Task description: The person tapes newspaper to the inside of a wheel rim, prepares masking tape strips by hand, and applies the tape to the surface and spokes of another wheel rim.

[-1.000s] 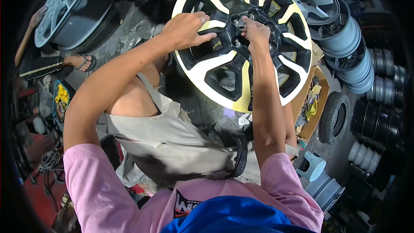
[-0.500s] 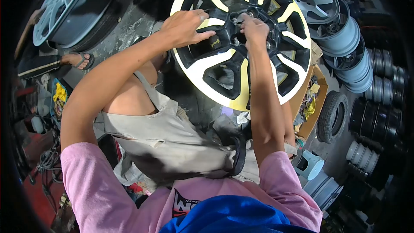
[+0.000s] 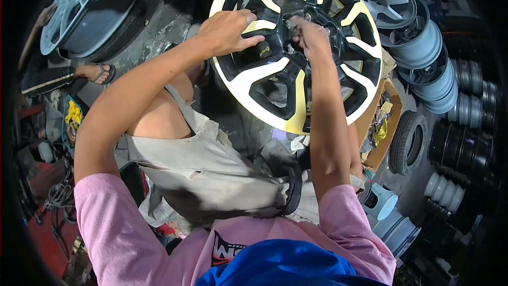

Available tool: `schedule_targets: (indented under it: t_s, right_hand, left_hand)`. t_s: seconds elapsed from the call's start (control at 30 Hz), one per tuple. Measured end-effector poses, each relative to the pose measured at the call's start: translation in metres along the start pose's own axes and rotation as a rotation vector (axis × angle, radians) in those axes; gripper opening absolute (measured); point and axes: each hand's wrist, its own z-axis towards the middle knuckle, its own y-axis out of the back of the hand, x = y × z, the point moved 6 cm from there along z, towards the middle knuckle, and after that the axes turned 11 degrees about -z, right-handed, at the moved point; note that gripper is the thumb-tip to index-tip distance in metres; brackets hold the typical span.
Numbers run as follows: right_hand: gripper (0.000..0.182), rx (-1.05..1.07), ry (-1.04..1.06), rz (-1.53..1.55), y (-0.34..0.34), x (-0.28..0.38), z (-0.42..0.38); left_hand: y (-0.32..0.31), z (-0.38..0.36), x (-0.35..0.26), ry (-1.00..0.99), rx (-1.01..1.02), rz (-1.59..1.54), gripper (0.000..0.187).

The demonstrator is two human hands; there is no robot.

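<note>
A black alloy wheel rim (image 3: 260,76) with pale yellow-white faces on its spokes and lip lies face up before my knees. At its left side my left hand (image 3: 225,33) grips a spoke, with the thumb stretched along one side and the fingers over the other. My right hand (image 3: 313,38) is at the hub in the middle, its fingers bent together and pressed into the bolt-hole area. Motion blurs those fingertips, and whatever they pinch is too small to make out. My right forearm covers part of the lower spokes.
Silver wheel rims (image 3: 420,47) are stacked at the right, beside a tyre (image 3: 408,143) and a cardboard box (image 3: 389,122) of scraps. A large silver wheel (image 3: 100,24) stands at upper left, near another person's sandalled foot (image 3: 96,73). Cables (image 3: 62,197) lie at lower left.
My right hand has shifted slightly at the hub, and its fingers are more blurred. My left hand and the wheel rim stay practically where they were.
</note>
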Motion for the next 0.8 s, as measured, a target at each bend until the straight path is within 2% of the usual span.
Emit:
schedule_targets:
  t_s: [0.03, 0.1, 0.2, 0.3, 0.43, 0.5, 0.57, 0.6, 0.63, 0.7, 0.8]
  right_hand:
    - [0.023, 0.16, -0.101, 0.016, -0.006, -0.004, -0.003]
    - [0.019, 0.165, -0.059, 0.013, 0.005, 0.002, -0.002]
    - [0.026, -0.068, 0.152, -0.01, 0.024, 0.008, 0.002]
    - [0.026, -0.207, 0.2, -0.163, 0.017, 0.0, 0.018]
    - [0.029, -0.171, 0.181, -0.235, 0.005, 0.001, 0.005]
    - [0.031, -0.215, 0.214, -0.217, 0.009, -0.005, 0.021]
    - [0.034, -0.374, 0.239, -0.261, 0.017, -0.008, 0.027]
    - [0.036, -0.359, 0.283, -0.347, 0.014, -0.001, 0.015]
    - [0.036, -0.248, 0.294, -0.277, 0.011, -0.007, 0.02]
    - [0.034, -0.262, 0.256, -0.372, 0.019, -0.005, 0.024]
    - [0.033, -0.351, 0.218, -0.261, 0.022, -0.003, 0.021]
  left_hand:
    - [0.001, 0.0, 0.0, 0.026, 0.025, -0.01, 0.056]
    - [0.002, 0.0, -0.001, 0.012, 0.008, -0.006, 0.056]
    - [-0.002, -0.004, 0.002, 0.009, 0.004, -0.01, 0.056]
    - [0.0, 0.002, 0.0, 0.0, -0.004, -0.005, 0.057]
    - [-0.003, -0.001, 0.0, 0.018, 0.019, -0.013, 0.057]
    - [-0.001, -0.002, 0.002, -0.011, -0.015, 0.011, 0.058]
    - [0.0, -0.003, 0.003, -0.002, -0.008, 0.01, 0.058]
    - [-0.001, -0.002, 0.001, -0.004, -0.004, 0.003, 0.058]
    - [-0.001, 0.001, 0.0, -0.01, -0.009, 0.0, 0.058]
    - [-0.001, -0.001, 0.001, 0.01, 0.014, 0.02, 0.057]
    - [-0.001, -0.002, 0.001, 0.0, 0.002, 0.012, 0.057]
